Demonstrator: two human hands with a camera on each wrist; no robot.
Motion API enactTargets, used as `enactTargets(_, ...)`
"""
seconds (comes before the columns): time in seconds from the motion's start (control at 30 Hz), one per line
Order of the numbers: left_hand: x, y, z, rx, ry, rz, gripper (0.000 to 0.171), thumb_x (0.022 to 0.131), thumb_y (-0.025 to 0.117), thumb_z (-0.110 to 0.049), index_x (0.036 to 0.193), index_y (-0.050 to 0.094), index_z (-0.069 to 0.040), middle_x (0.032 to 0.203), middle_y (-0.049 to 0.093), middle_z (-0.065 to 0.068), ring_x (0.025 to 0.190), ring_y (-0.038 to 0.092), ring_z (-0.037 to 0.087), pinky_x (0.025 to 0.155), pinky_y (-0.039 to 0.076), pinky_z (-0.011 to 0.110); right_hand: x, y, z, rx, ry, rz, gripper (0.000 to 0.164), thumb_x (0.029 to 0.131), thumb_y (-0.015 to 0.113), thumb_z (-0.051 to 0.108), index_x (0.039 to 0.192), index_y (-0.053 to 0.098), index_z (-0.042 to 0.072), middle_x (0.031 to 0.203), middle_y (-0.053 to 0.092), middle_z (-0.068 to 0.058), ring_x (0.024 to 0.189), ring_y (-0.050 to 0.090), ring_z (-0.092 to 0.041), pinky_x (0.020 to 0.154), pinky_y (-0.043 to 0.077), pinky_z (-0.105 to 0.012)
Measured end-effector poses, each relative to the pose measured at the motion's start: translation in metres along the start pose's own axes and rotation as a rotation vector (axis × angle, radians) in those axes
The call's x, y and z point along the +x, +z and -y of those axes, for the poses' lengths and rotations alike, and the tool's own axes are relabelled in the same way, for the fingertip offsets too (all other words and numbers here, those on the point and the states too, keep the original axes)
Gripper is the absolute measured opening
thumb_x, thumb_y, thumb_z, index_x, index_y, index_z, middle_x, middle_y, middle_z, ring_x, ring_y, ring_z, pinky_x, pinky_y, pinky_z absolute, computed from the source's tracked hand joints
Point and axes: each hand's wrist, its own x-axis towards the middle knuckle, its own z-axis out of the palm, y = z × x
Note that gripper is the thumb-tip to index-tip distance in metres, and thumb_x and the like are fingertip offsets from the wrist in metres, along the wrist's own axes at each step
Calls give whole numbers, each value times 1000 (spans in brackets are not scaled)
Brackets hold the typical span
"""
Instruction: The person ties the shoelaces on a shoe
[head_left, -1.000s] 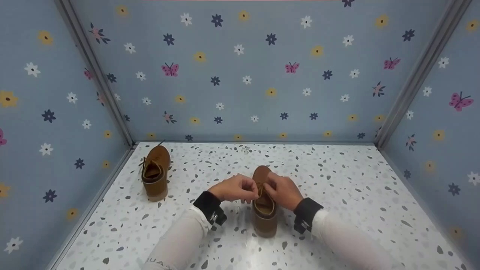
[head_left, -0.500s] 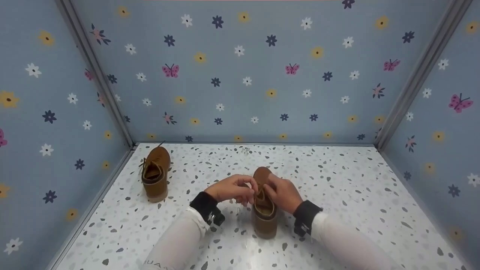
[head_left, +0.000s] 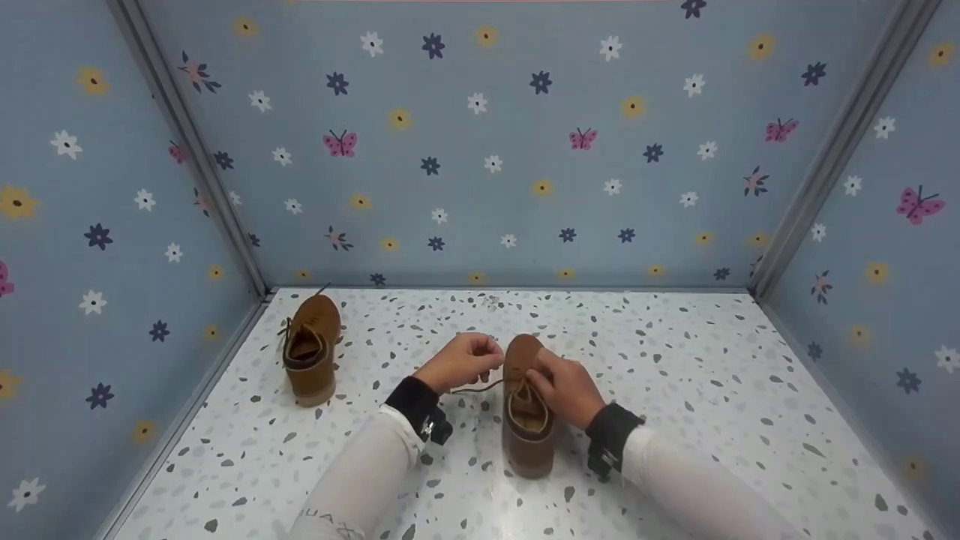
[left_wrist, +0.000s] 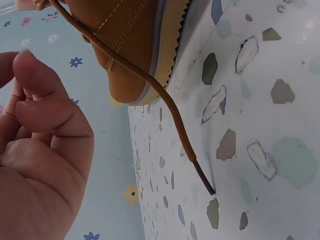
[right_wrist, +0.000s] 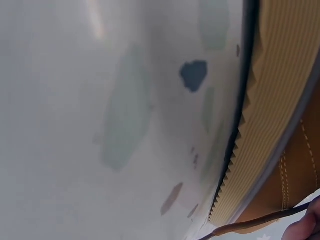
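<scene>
A brown lace-up shoe (head_left: 529, 454) stands on the speckled surface, toe pointing away from me. My right hand (head_left: 571, 390) lies along its right side and pinches the laces at the top, thumb over them. A brown shoelace (left_wrist: 167, 102) runs down the shoe's left side, its tip close to the surface. Just left of the toe, my left hand (head_left: 461, 362) is raised with loosely bent fingers, apart from that lace. In the right wrist view, a lace end (right_wrist: 260, 220) passes beside a fingertip (right_wrist: 302, 227) of my right hand.
A matching brown shoe (head_left: 311, 349) stands at the back left, laces loose at its side. The white speckled surface (head_left: 675, 420) is enclosed by blue flowered panels (head_left: 480, 180) at the back and both sides, with grey metal corner posts (head_left: 832, 150).
My left hand has left the laces and moved up and left. The lace end now trails free to the left of the shoe. My right hand has stayed in place.
</scene>
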Motion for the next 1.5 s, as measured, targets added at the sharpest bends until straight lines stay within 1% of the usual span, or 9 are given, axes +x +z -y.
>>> enactTargets(0.27, 4, 6, -9, 46, 9, 96, 17, 93, 63, -31, 93, 68, -15, 88, 66, 15, 69, 57, 17, 55, 45, 22, 0, 0, 1, 38, 30, 7, 20, 92, 64, 26, 82, 48, 20, 73, 58, 7, 67, 56, -7, 57, 46, -22)
enactTargets(0.4, 6, 8, -11, 71, 0, 121, 18, 91, 65, -33, 91, 69, -16, 82, 65, 7, 68, 57, 15, 56, 46, 22, -1, 0, 1, 58, 56, 21, 21, 93, 64, 27, 80, 48, 21, 72, 58, 8, 68, 57, -6, 57, 48, -22)
enactTargets(0.6, 8, 10, -14, 114, -8, 163, 18, 89, 65, -33, 86, 69, -16, 76, 64, -5, 66, 57, 11, 58, 48, 23, -1, 1, 0, 60, 52, 19, 22, 92, 64, 27, 80, 48, 21, 72, 57, 9, 68, 56, -5, 57, 48, -21)
enactTargets(0.73, 9, 10, -16, 135, -13, 194, 16, 89, 64, -30, 84, 68, -15, 73, 63, -4, 60, 54, 9, 54, 46, 22, -1, 2, 0, 42, 12, -7, 23, 91, 66, 27, 79, 47, 20, 70, 54, 9, 65, 53, -5, 56, 44, -20)
enactTargets(0.87, 9, 10, -19, 174, 4, 223, 16, 89, 61, -27, 83, 69, -14, 71, 62, -3, 56, 51, 9, 50, 43, 22, -1, 2, -1, 38, -12, -26, 23, 90, 67, 26, 78, 48, 20, 69, 54, 10, 64, 51, -5, 55, 43, -20)
enactTargets(1.0, 9, 10, -20, 217, 24, 224, 17, 90, 58, -26, 83, 68, -14, 72, 62, -3, 59, 52, 11, 52, 44, 23, -1, 2, -1, 57, -7, -21, 20, 90, 67, 27, 79, 52, 22, 72, 56, 11, 68, 54, -4, 59, 46, -20)
enactTargets(1.13, 9, 10, -16, 229, 40, 204, 18, 91, 56, -26, 83, 68, -15, 74, 63, -1, 62, 54, 10, 55, 46, 24, -1, 1, -2, 55, -28, -21, 12, 90, 67, 32, 83, 58, 26, 80, 58, 12, 75, 54, -4, 66, 48, -22)
enactTargets(1.33, 7, 8, -8, 136, 13, 189, 15, 92, 55, -26, 87, 66, -16, 72, 60, -1, 56, 49, 9, 48, 40, 22, -3, -3, -4, 63, -10, -9, 6, 90, 67, 35, 92, 63, 30, 91, 55, 11, 83, 53, -3, 73, 51, -23)
enactTargets(1.5, 4, 9, -2, 77, -14, 160, 16, 94, 55, -27, 89, 66, -16, 77, 61, 3, 59, 49, 11, 50, 39, 21, -5, -7, -6, 69, -4, -12, 9, 89, 69, 30, 96, 63, 29, 94, 54, 10, 80, 52, -4, 70, 49, -23)
